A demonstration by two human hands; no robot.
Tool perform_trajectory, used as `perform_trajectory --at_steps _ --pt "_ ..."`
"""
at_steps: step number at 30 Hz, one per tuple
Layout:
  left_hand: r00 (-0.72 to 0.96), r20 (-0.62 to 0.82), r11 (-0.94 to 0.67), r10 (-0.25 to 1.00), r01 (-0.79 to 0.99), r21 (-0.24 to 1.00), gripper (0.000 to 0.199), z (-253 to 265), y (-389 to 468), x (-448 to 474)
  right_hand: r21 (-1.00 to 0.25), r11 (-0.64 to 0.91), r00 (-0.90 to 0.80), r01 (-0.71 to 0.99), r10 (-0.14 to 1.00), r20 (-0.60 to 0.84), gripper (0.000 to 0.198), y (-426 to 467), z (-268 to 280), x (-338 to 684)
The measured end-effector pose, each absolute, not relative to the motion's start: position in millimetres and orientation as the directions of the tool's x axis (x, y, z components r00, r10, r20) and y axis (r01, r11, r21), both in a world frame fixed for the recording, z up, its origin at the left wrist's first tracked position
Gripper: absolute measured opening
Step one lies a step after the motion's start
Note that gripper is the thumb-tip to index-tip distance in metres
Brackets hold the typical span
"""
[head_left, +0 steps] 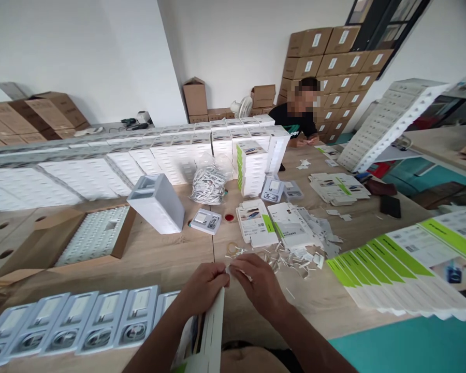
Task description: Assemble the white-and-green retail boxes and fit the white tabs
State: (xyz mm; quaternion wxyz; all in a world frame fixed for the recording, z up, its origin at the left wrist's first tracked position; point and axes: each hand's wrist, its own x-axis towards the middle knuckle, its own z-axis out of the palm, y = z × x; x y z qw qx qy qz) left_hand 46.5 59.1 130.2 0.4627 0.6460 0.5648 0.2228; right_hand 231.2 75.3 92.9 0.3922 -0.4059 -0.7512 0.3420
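Head view, hands: left hand, one, thumb and fingers closed on the upper end of a white box; right hand, one, fingertips drawn together at that same end, whether pinching the box or a small scrap cannot be told. Box located upright at the person's front, just above the near table edge.

Head view, state of work: white box stacks, long rows along the far side, apparently made up. Box in hand, apparently unfinished. Outstanding, by appearance: grey trays, a row at near left, each with a coiled cable, unboxed; flat cartons, printed, unfolded, mid-table; green-banded cartons, overlapping at right, folded state unclear.

Head view, surface: wood-grain table; paper scraps, strewn beyond the right hand; clear bag of cables; open brown carton at left, white pieces inside.

Head view, room: pale wall; stacked shipping cartons; white fan; co-worker in a dark shirt, seated at the far side, hands together; teal floor.
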Motion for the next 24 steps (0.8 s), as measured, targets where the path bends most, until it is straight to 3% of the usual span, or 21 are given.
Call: perform_trajectory --at_steps 7,17,21,24 --pt "0.395 -0.246 -0.016 0.885 0.555 0.832 0.018 132 57 47 -0.903 0.315 -0.455 0.292 0.876 0.158 0.018 69 101 232" --pt "0.375 -0.294 0.05 0.879 0.542 0.839 0.019 131 57 48 -0.921 0.244 -0.446 0.304 0.89 0.088 0.022 69 100 235" --pt "0.345 -0.344 0.106 0.873 0.554 0.826 0.021 127 59 40 -0.949 0.13 -0.388 0.288 0.922 0.009 0.02 82 68 246" --pt "0.288 -0.351 0.147 0.891 0.548 0.823 0.023 120 60 30 -0.919 -0.048 -0.305 0.391 0.936 -0.179 0.024 99 20 269"
